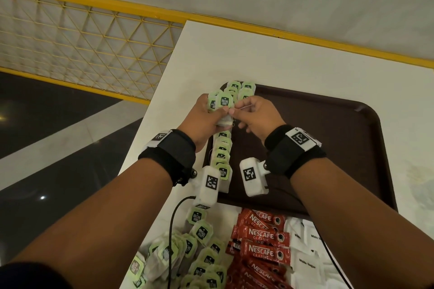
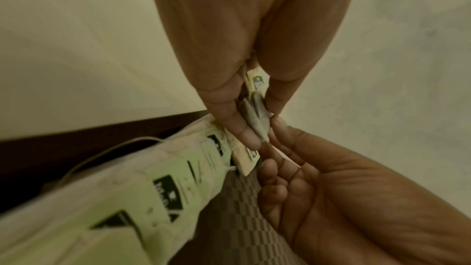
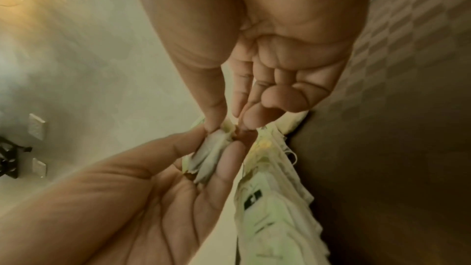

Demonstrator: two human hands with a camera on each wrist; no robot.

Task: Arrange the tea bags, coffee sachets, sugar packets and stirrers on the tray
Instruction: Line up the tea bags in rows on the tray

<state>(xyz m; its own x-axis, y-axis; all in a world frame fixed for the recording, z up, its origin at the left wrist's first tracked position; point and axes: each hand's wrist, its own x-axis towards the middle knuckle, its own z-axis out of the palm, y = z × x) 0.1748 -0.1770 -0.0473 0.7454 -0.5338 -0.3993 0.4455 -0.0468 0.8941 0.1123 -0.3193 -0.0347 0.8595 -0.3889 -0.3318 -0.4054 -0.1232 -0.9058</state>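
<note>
Dark brown plastic tray [image 1: 328, 138] on white table [image 1: 234, 54]. Along the tray's left edge: one overlapping row of green-tagged tea bags [image 1: 222, 155], too many overlapped to count, tags reading "McCoy teas". Off the tray's near edge: a loose tea-bag heap [image 1: 187, 256], red "NESCAFE CLASSIC" sachets [image 1: 263, 241], at least six, and white "White Sugar" packets [image 1: 305, 263].

Left hand [image 1: 206, 122] curled around a small bunch of tea bags [image 1: 220, 103], at least two tags showing, above the row. Right hand [image 1: 256, 115] pinches at that bunch, thumb and forefinger together.
</note>
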